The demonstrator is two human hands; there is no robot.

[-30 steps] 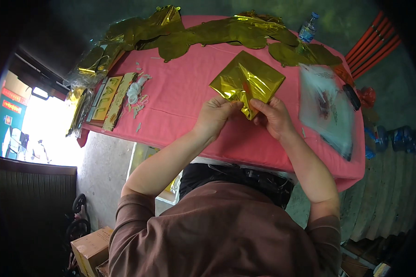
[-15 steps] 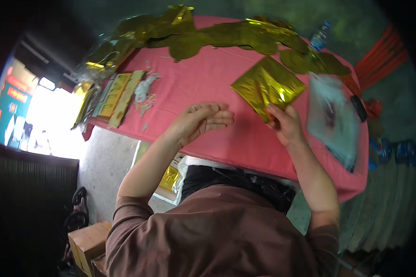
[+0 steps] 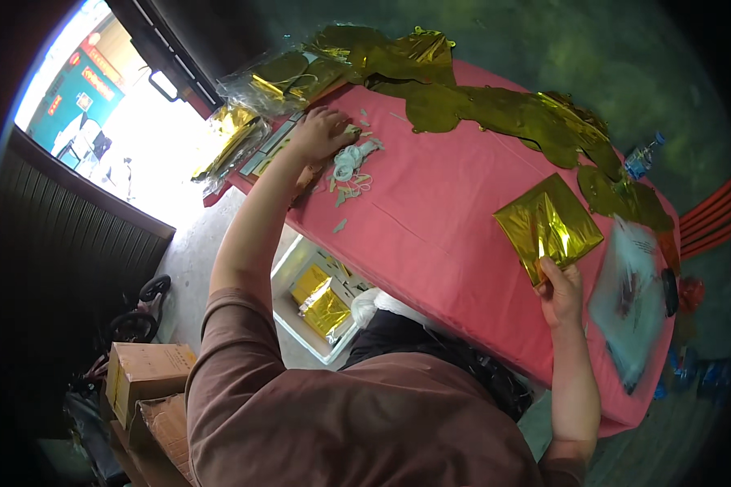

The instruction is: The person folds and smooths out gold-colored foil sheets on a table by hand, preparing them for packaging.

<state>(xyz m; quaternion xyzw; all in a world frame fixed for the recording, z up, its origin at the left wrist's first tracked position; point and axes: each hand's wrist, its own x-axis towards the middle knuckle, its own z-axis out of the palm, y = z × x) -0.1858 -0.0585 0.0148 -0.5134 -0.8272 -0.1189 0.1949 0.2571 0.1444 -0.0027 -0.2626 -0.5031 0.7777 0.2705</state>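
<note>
My right hand (image 3: 562,294) pinches the lower corner of a shiny gold foil square (image 3: 556,213), holding it up over the right part of the pink-covered table (image 3: 430,219). On the far left side, my left hand (image 3: 325,134) lies with its fingers apart over a row of flat strips (image 3: 266,156). The arm and hand hide most of these strips. Beside that hand sits a small tangle of pale string (image 3: 351,162) with scraps around it. No object shows in the left fingers.
Flat gold foil pieces (image 3: 495,114) line the far edge, beside clear plastic packaging (image 3: 288,73). At right are a clear plastic bag (image 3: 625,300) and a water bottle (image 3: 643,156). A white bin (image 3: 288,321) holding gold foil stands below. Cardboard boxes (image 3: 150,369) sit lower left.
My left hand has gone from the table's near middle to the strips at far left. The view has turned left, and my right hand still holds the gold foil square.
</note>
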